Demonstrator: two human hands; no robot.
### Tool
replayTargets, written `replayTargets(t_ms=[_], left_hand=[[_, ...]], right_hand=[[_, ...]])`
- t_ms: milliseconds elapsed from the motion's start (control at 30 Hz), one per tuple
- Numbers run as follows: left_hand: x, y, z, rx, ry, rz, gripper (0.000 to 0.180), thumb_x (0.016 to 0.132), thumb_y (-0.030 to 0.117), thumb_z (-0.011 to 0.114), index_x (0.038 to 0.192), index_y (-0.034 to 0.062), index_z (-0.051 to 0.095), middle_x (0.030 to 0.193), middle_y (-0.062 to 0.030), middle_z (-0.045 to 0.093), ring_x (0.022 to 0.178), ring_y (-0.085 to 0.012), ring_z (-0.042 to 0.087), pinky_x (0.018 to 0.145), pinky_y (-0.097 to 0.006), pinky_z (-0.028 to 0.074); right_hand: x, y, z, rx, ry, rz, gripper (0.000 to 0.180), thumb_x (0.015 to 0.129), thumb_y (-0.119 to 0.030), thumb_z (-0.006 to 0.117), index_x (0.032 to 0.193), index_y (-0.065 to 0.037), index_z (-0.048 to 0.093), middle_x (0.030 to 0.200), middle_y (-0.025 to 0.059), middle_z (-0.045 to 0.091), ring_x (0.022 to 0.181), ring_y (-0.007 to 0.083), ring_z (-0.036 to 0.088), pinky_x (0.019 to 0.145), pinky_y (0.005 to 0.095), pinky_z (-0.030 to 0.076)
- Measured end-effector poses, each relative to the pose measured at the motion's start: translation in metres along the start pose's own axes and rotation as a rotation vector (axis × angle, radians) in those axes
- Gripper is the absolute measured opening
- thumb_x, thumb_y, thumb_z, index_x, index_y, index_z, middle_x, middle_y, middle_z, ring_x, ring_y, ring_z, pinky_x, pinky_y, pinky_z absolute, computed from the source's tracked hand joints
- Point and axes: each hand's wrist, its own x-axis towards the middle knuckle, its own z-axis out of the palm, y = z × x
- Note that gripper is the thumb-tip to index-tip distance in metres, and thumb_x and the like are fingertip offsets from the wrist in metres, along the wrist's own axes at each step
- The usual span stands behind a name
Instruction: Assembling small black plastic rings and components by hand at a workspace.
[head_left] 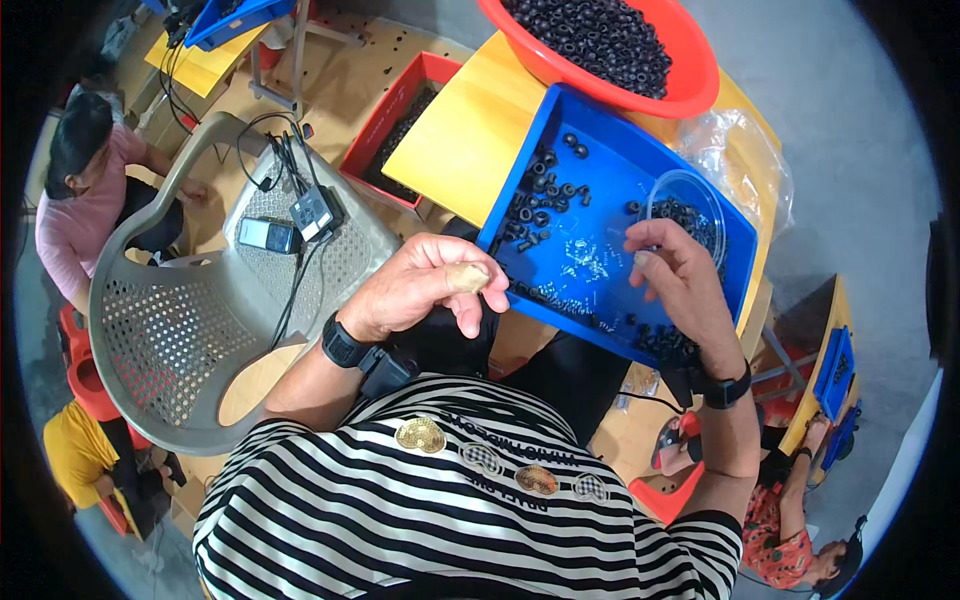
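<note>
My left hand (440, 285) is over the near left edge of the blue tray (610, 190). Its thumb wears a tan finger cover (466, 278) and presses toward the bent fingers; anything held between them is too small to make out. Above the right part of the tray hangs my right hand (685, 285), fingers loosely curled and apart, with nothing visible in them. Beside it a clear round tub (718, 225) stands in the tray with small black parts in it. More black ring-like parts (540, 200) lie along the tray's left side, and small clear pieces (583, 258) lie in the middle.
A red basin (700, 75) heaped with black parts stands on the yellow table (460, 130). A clear plastic bag (745, 165) lies right of the tray. At left, a grey chair (170, 310) carries a phone-like device (268, 235) and cables. Other people sit left and lower right.
</note>
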Motion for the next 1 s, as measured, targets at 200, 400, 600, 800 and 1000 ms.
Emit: replayTargets(t_ms=[200,400,600,800,1000], left_hand=[[0.002,-0.002,0.001,-0.029,0.019,-0.004,0.022,0.089,0.015,0.052,0.093,-0.0045,0.060,0.087,-0.0176,0.064,0.057,-0.0183,0.063,0.053,-0.025,0.052],[0.004,0.000,0.001,-0.018,0.021,0.003,0.022,0.089,0.015,0.052,0.094,-0.0045,0.060,0.087,-0.0178,0.064,0.058,-0.0183,0.063,0.054,-0.025,0.052],[0.002,0.005,0.005,-0.007,0.026,-0.014,0.024,0.089,0.017,0.052,0.093,-0.0054,0.060,0.085,-0.0170,0.064,0.057,-0.0177,0.063,0.055,-0.025,0.052],[-0.003,0.002,0.004,0.031,0.020,-0.039,0.025,0.088,0.020,0.054,0.094,-0.0034,0.060,0.088,-0.0154,0.065,0.061,-0.0173,0.064,0.058,-0.025,0.051],[-0.011,0.002,0.009,0.032,0.000,-0.019,0.024,0.088,0.019,0.055,0.097,-0.0028,0.060,0.088,-0.0140,0.065,0.064,-0.0160,0.064,0.063,-0.026,0.052]], right_hand=[[-0.003,-0.007,-0.004,0.082,0.031,-0.047,0.022,0.088,-0.003,0.044,0.108,-0.003,0.053,0.096,0.0051,0.059,0.065,0.0066,0.055,0.054,0.0199,0.043],[-0.009,-0.018,-0.011,0.067,0.127,-0.112,0.020,0.090,-0.004,0.043,0.105,0.000,0.055,0.096,0.0061,0.061,0.065,0.0068,0.055,0.054,0.0197,0.043],[-0.024,-0.036,-0.034,-0.003,0.258,-0.135,0.015,0.088,-0.002,0.047,0.099,0.001,0.057,0.089,0.0042,0.062,0.065,0.0063,0.054,0.057,0.0190,0.042],[-0.053,-0.112,-0.055,-0.115,0.533,-0.702,0.035,0.080,-0.008,0.061,0.112,0.002,0.051,0.093,0.0109,0.061,0.066,0.0089,0.053,0.062,0.0196,0.044],[-0.093,-0.191,-0.074,-0.530,0.314,-1.122,0.057,0.077,-0.028,0.071,0.121,-0.001,0.048,0.102,0.0136,0.059,0.062,0.0107,0.052,0.058,0.0208,0.044]])
